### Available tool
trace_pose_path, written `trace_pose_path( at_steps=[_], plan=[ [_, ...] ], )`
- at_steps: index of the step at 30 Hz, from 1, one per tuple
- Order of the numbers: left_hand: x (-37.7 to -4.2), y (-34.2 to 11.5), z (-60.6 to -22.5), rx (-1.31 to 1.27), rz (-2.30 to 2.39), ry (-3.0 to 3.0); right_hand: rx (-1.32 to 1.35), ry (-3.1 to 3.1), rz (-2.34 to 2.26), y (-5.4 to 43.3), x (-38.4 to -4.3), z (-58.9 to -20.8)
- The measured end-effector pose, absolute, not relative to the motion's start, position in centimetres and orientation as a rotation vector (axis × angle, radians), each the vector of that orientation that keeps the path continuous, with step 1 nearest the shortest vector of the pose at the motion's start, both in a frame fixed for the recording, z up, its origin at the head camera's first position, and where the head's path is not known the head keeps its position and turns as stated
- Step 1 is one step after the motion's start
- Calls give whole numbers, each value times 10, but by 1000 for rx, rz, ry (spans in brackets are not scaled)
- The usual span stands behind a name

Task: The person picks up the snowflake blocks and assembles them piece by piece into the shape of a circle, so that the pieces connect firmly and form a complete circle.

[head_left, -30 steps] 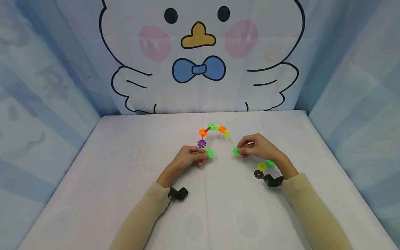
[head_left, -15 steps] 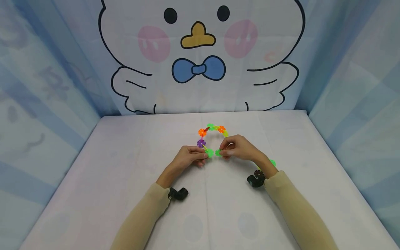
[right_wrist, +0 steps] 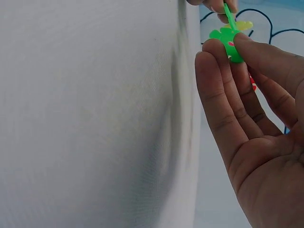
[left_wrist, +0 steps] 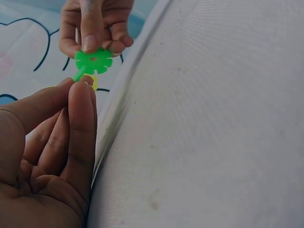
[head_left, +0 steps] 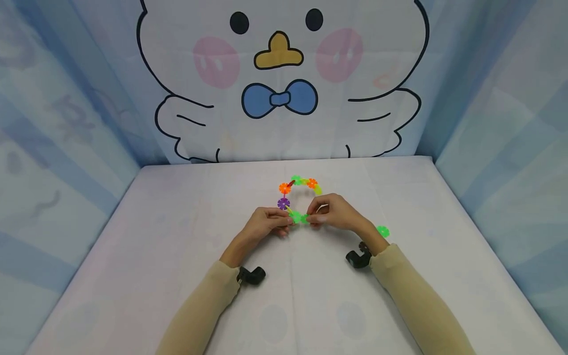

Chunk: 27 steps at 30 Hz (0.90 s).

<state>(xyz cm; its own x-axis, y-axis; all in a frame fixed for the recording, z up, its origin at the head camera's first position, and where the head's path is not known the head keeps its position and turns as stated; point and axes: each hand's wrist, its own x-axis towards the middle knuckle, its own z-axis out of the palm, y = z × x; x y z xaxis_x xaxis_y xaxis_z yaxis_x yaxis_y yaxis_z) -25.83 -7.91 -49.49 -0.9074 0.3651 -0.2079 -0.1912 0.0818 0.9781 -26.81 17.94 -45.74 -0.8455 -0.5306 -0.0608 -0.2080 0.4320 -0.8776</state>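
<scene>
between fingertips [left_wrist: 80, 100], notched green discs [left_wrist: 101, 63]

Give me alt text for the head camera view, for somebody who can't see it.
A person's left hand and right hand each pinch a green flower-shaped disc, the two meeting over a pale table. From the left hand's disc, a colorful chain curves away; another green disc lies to the right, and a cartoon backdrop hangs behind.

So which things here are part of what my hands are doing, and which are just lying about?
In the job:
first green disc in the left hand
second green disc in the right hand
chain of coloured discs

Lying about, perhaps spares:
loose green disc
dark disc, partly hidden
</scene>
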Motion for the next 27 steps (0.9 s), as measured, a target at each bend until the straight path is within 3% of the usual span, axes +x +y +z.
trace_pose_path(
  at_steps=[27],
  plan=[
    [-254, -79, -492, 128, 1943, 1958, -679, 2588, -1375, 164, -258, -459]
  ],
)
